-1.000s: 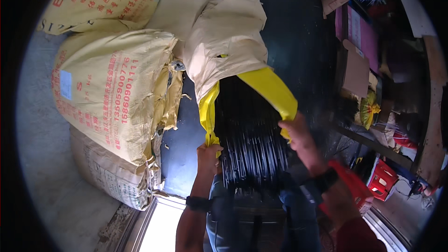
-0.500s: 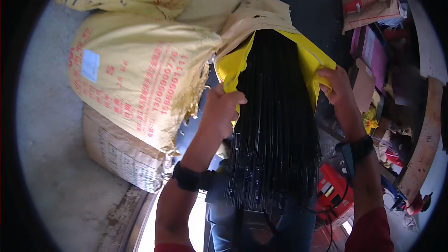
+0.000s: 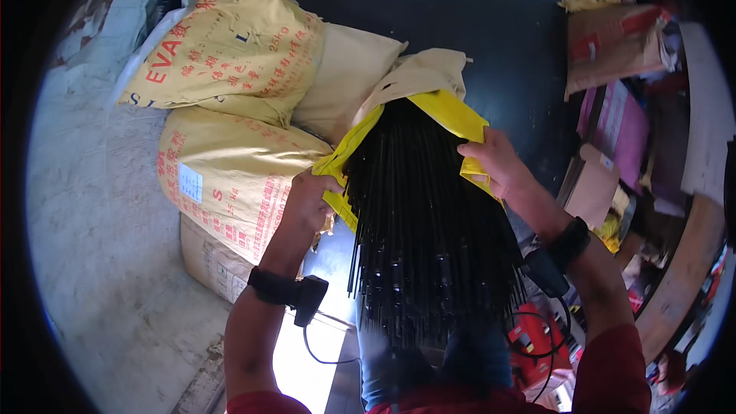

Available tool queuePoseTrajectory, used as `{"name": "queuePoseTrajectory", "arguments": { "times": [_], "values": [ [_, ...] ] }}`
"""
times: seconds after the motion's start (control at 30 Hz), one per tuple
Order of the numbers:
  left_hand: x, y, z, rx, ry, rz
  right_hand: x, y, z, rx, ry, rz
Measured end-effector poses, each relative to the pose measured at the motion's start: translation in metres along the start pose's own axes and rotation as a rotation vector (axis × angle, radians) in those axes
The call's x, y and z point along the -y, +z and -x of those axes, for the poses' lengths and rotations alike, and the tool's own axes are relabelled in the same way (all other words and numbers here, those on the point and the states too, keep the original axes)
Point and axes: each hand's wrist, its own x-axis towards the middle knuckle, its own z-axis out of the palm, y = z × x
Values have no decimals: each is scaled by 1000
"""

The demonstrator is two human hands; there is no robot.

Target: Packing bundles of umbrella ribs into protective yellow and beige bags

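A large bundle of thin black rods sticks out of the mouth of a tan sack and points toward my body. The sack's yellow rim spreads to both sides of the bundle. My left hand is closed on the rim's left edge. On the right, my right hand pinches the other edge, its thumb over the yellow material. Neither hand grips the rods themselves. The far ends of the rods are hidden inside the sack.
Full yellow sacks with red print lie at the left, above a brown sack or carton. Far right are a brown paper bag, a purple package and an opened carton. A red case-like object sits low right.
My view has shifted, so the yellow sacks sit lower and further right in it. Both hands still hold the rim, now lower in the picture, and the rods appear more fanned out.
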Motion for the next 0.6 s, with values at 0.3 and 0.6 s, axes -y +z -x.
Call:
{"name": "queuePoseTrajectory", "arguments": {
  "times": [0.3,0.6],
  "values": [
    [-75,20,-27,60,47,-24,91,20,-83,75,65,198],
    [-76,31,-30,256,-42,-192,72,14,-116,235,133,985]
  ]
}}
